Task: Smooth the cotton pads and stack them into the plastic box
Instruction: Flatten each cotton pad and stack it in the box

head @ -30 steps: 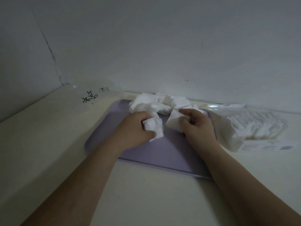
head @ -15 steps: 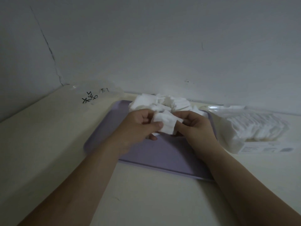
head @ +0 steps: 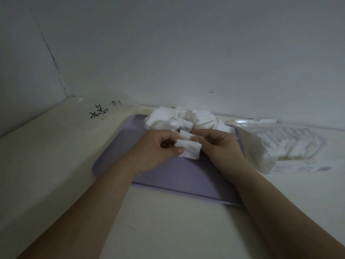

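Here, cotton pad pinched between fingers of left hand and right hand, above tray.

Fig.: cream tabletop w/ load.
Lilac tray lay centre; plastic box just R; clear inked sheet rear L.

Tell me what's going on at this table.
A person is sorting cotton pads. The left hand and right hand pinch one cotton pad between them, holding it just above a purple tray. A heap of crumpled pads lies at the tray's far end. To the right, the plastic box already holds a row of pads. The pad in hand has not gone in yet.
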`<state>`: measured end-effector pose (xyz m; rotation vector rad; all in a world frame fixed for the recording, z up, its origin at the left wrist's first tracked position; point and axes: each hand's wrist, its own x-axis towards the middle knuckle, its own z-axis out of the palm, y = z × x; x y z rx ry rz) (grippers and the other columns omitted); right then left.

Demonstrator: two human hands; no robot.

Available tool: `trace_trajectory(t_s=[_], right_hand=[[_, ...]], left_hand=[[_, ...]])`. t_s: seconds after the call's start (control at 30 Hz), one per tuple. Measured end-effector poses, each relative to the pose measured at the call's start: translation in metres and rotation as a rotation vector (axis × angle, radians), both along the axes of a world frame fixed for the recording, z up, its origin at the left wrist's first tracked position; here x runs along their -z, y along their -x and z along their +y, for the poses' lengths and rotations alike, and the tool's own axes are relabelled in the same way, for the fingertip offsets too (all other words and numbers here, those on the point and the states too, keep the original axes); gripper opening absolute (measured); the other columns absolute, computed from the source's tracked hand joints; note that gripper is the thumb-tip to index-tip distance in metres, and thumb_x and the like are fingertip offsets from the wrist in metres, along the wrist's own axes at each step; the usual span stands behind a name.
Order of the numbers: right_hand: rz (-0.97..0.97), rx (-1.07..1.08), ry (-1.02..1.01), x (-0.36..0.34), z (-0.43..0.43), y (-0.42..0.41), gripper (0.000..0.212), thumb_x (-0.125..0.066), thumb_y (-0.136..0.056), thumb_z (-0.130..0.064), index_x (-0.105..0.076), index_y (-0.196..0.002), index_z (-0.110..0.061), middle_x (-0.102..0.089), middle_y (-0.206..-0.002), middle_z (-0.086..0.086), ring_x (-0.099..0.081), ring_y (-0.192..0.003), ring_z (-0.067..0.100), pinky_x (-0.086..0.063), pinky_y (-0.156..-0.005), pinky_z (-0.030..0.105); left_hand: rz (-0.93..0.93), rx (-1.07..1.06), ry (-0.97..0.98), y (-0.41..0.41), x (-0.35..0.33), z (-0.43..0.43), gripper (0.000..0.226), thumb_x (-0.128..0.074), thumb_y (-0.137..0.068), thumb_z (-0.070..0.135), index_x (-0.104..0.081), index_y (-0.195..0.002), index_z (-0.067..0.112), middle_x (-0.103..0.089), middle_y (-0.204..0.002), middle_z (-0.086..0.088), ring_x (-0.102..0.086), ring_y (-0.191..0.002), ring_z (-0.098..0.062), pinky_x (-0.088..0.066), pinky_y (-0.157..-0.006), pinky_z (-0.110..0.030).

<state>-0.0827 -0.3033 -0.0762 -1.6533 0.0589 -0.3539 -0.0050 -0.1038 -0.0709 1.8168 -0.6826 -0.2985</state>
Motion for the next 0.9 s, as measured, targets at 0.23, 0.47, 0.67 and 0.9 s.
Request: trace_trajectory(t_s=[0.23,0.47,0.67,0.9], right_hand=[[-0.01,-0.128,-0.032,-0.008,0.002,0.005,0.008,-0.081,-0.086,-0.023,-0.083,-0.094,-0.025,-0.081,-0.098,0.005,-0.071,-0.094,0.01,-0.057,-0.089,0.03],[0.013,-0.012,0.312,-0.001,0.0,0.001,0.062,-0.056,-0.077,0.01,-0.066,-0.116,-0.038,-0.077,-0.107,-0.002,-0.072,-0.102,0.015,-0.055,-0.09,0.026],[0.096,-0.017,0.156,0.001,0.007,0.0,0.074,-0.056,-0.067,-0.004,-0.055,-0.128,-0.046,-0.065,-0.132,-0.009,-0.063,-0.126,0.012,-0.052,-0.106,0.037],[0.155,-0.109,0.029,0.001,0.012,0.0,0.076,-0.064,-0.085,0.008,-0.046,-0.145,-0.034,-0.058,-0.142,-0.012,-0.058,-0.131,0.011,-0.054,-0.102,0.033]], left_hand=[[-0.004,-0.129,0.066,0.005,0.004,-0.009,0.016,-0.088,-0.08,0.008,-0.075,-0.09,0.011,-0.077,-0.091,-0.018,-0.068,-0.079,-0.017,-0.057,-0.079,-0.038],[-0.04,-0.093,-0.047,0.006,0.0,-0.012,0.034,-0.09,-0.078,0.018,-0.067,-0.103,0.01,-0.048,-0.066,-0.005,-0.039,-0.06,-0.013,-0.031,-0.054,-0.027],[-0.076,-0.067,-0.053,0.007,0.005,-0.015,0.03,-0.086,-0.083,0.023,-0.067,-0.093,0.001,-0.044,-0.066,-0.001,-0.036,-0.063,-0.015,-0.029,-0.058,-0.029],[-0.221,-0.06,-0.142,0.013,0.007,-0.023,0.008,-0.074,-0.09,0.022,-0.069,-0.089,0.016,-0.055,-0.066,-0.005,-0.045,-0.058,-0.01,-0.04,-0.057,-0.032]])
